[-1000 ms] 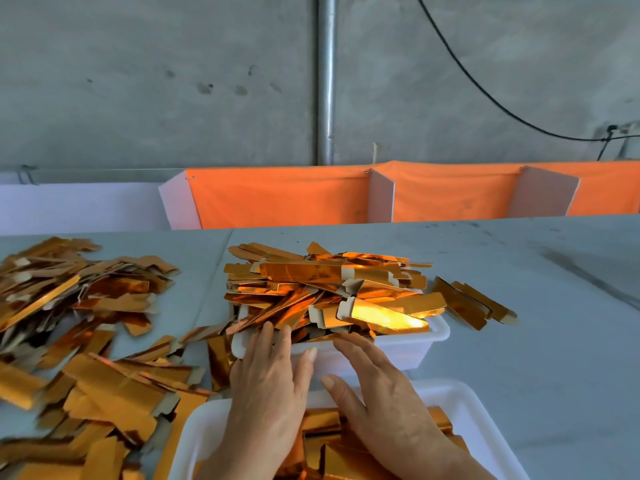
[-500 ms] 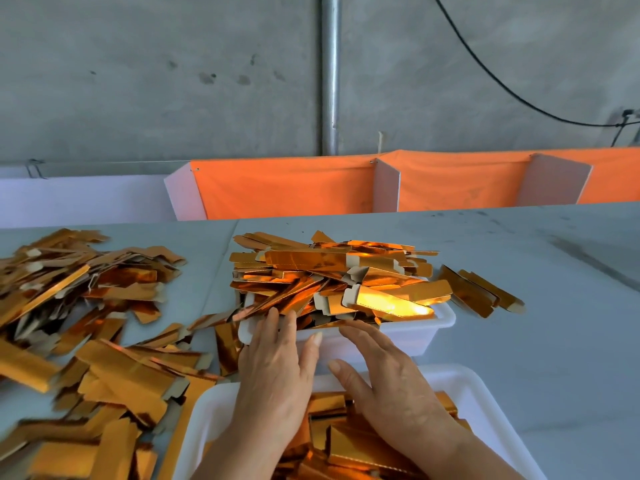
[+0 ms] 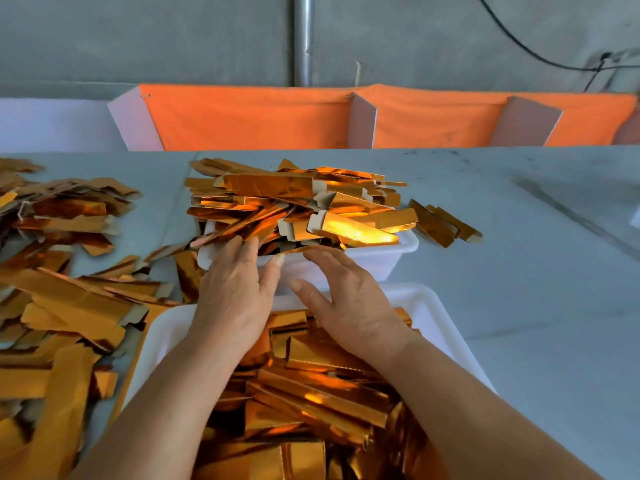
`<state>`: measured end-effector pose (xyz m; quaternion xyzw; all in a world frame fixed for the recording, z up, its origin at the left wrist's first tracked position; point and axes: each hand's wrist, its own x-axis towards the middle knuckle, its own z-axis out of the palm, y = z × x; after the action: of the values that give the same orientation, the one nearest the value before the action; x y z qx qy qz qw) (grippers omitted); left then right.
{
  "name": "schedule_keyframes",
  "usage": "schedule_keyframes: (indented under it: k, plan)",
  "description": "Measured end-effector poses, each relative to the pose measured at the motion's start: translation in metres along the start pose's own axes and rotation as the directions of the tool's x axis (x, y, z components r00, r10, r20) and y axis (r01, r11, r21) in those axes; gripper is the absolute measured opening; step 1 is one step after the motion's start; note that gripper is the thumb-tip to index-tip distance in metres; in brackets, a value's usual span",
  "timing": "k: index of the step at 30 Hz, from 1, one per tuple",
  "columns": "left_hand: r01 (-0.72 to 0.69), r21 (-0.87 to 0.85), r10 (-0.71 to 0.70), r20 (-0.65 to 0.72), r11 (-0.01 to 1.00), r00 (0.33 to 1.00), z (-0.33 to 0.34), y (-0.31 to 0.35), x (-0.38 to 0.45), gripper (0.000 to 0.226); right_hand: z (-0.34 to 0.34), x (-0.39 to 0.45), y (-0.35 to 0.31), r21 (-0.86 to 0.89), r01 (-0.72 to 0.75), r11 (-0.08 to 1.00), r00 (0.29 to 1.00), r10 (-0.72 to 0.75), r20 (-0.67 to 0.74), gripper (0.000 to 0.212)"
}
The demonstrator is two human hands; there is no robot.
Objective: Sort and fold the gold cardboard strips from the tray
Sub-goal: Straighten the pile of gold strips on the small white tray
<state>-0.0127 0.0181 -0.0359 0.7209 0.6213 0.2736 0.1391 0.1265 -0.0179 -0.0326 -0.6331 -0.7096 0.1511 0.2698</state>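
Gold strips heap on grey table beneath concrete wall.

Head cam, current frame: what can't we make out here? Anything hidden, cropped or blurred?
- Left hand and right hand fingertips: tucked under the heaped gold strips, so grip cannot be told.
- Far small white tray: inside buried by the strips.
- Near white tray: front cut off by the bottom edge, forearms cover part.
- Loose strip pile: runs off the left edge.

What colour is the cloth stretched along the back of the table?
Bright orange. The cloth hangs between white divider panels, seen clearly in the head view.
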Motion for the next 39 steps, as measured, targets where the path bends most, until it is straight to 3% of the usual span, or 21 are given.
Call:
schedule_keyframes:
  k: [14,33,39]
  plan:
    - [-0.026,0.03,0.027,-0.039,0.999,0.999,0.003,0.0,-0.001,0.055,0.001,-0.001,-0.002,-0.01,-0.009,1.0,1.0,0.009,-0.003,0.055]
    - [-0.007,-0.063,-0.001,-0.129,0.998,0.992,0.0,-0.003,0.002,0.049,0.001,0.008,-0.002,0.009,-0.025,1.0,1.0,0.025,-0.016,0.05]
    - [-0.008,-0.101,-0.007,-0.148,0.995,0.989,0.001,-0.004,0.002,0.047,-0.005,0.022,-0.006,0.01,-0.123,0.992,0.992,0.122,0.005,0.047]
